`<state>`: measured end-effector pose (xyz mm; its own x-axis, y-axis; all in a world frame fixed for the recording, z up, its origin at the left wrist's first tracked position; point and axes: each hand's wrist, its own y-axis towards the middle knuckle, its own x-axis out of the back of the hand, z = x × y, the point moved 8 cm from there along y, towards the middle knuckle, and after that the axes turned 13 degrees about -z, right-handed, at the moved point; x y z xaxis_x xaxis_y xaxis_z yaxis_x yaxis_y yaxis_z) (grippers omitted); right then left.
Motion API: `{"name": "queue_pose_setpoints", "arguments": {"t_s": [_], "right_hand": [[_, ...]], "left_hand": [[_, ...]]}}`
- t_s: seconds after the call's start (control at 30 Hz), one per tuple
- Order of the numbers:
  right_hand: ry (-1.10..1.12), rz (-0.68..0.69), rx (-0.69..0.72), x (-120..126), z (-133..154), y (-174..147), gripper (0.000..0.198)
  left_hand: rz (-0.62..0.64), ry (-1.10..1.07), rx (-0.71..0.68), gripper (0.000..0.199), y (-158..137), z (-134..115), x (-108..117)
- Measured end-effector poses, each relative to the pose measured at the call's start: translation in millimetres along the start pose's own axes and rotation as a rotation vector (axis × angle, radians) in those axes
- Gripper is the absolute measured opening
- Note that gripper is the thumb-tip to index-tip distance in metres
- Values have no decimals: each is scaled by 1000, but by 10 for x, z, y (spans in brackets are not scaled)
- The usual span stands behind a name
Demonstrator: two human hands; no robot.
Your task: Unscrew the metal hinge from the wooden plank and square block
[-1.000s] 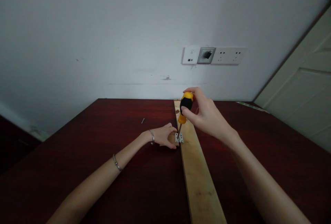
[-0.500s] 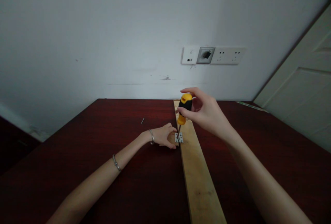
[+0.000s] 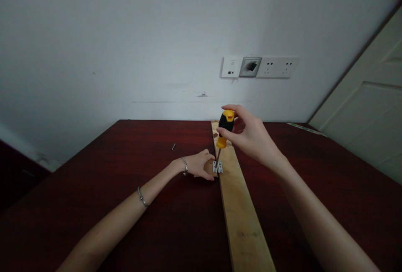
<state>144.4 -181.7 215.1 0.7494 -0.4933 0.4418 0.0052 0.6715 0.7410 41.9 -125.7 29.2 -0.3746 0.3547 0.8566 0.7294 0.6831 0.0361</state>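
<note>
My right hand (image 3: 248, 131) grips the yellow and black handle of a screwdriver (image 3: 226, 123), which stands nearly upright with a slight tilt. Its tip meets the left leaf of a small metal hinge (image 3: 220, 167). The hinge spans a long pale wooden board (image 3: 241, 205) and a small wooden block (image 3: 209, 166) at the board's left edge. My left hand (image 3: 200, 165) is wrapped round that block, thumb on the near side and fingers on the far side. Whether a screw sits under the tip is too small to make out.
A loose screw (image 3: 173, 146) lies on the dark red tabletop (image 3: 150, 142), left of the board. Behind the table rises a white wall with a row of sockets (image 3: 273, 67). A white panelled door (image 3: 370, 108) stands at the right.
The screwdriver's handle has turned a little and tips slightly further right, with the right hand's fingers shifted up. My left hand keeps its hold on the block.
</note>
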Motion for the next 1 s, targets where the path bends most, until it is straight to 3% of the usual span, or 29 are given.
{"name": "queue_pose_setpoints", "arguments": {"t_s": [0.27, 0.47, 0.77, 0.93, 1.0], "right_hand": [[-129, -24, 63, 11, 23, -12, 55], [-135, -35, 97, 30, 42, 8, 41], [-185, 17, 87, -22, 70, -27, 55], [-137, -8, 103, -10, 27, -1, 39], [-104, 7, 107, -10, 34, -6, 42]], "left_hand": [[10, 22, 6, 70, 1, -10, 3], [-7, 11, -7, 69, 13, 15, -8], [4, 33, -8, 72, 25, 31, -19], [9, 35, -9, 72, 19, 30, -16], [8, 35, -7, 72, 16, 26, -12]]}}
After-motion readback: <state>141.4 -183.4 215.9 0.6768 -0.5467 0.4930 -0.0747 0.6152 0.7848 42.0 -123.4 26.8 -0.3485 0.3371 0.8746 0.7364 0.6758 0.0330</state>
